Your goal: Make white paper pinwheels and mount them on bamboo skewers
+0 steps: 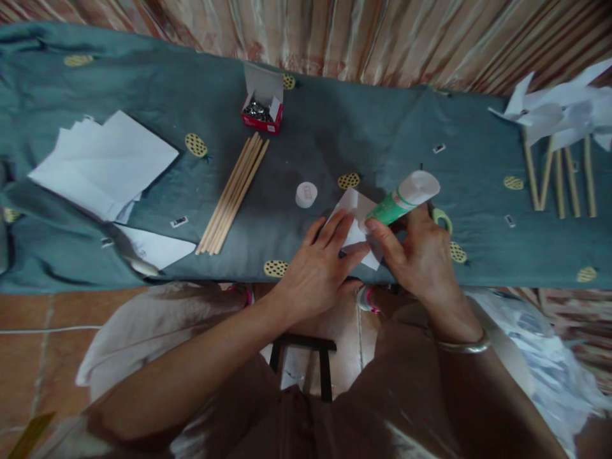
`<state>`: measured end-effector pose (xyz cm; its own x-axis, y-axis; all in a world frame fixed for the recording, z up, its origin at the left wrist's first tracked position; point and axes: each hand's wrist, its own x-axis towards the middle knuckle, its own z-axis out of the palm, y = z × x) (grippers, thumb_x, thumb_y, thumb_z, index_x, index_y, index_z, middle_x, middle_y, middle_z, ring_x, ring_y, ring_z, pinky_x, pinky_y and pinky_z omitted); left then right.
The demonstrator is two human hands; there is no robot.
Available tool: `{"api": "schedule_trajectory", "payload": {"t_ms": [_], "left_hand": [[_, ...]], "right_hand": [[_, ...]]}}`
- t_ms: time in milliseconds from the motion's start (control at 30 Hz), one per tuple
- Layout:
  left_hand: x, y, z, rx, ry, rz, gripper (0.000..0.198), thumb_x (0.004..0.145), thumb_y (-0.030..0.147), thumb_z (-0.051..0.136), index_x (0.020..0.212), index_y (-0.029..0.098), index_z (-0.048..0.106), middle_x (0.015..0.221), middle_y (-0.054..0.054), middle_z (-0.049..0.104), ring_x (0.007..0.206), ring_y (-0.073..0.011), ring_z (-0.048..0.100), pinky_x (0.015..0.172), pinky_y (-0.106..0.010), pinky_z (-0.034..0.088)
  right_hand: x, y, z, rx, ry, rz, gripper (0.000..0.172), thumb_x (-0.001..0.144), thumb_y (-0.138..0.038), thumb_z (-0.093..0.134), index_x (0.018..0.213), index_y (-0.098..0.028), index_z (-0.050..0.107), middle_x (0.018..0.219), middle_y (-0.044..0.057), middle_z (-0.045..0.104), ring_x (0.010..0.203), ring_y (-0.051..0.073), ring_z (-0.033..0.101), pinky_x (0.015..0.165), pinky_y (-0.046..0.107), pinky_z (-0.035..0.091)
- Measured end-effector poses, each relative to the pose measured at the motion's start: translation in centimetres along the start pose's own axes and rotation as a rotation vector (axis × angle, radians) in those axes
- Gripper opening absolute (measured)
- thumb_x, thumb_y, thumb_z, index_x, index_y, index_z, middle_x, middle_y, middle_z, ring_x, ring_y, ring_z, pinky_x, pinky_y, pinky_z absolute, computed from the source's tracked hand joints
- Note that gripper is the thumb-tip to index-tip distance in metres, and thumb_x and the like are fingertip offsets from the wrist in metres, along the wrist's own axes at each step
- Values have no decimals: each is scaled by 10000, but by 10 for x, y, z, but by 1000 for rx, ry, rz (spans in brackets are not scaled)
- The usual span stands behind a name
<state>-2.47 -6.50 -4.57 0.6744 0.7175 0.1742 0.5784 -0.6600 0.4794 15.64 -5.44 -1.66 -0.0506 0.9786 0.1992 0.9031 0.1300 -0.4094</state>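
Clasped round the glue stick [402, 196], the right hand [425, 256] seems to be gluing paper [352, 199] beneath the spread left hand [316, 271], with pressing likely needed next.

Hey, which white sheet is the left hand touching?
The small folded sheet by the glue stick; the left hand rests on it. The stacked sheets and single sheet lie farther left.

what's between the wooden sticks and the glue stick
In the head view, a small white cap sits on the green cloth, then comes part of the white paper under the left hand.
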Motion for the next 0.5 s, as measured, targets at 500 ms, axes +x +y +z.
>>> {"api": "schedule_trajectory", "payload": {"t_ms": [500], "left_hand": [[1,0,-1,11,1,-8,552,830,408,664,1320,197,521,1512,-184,351,1425,-379,270,1106,-579,293]], "right_hand": [[3,-3,0,-38,0,-39,359,909,-538,499,962,-189,570,772,62,676,699,228,657,625,343,483]]}}
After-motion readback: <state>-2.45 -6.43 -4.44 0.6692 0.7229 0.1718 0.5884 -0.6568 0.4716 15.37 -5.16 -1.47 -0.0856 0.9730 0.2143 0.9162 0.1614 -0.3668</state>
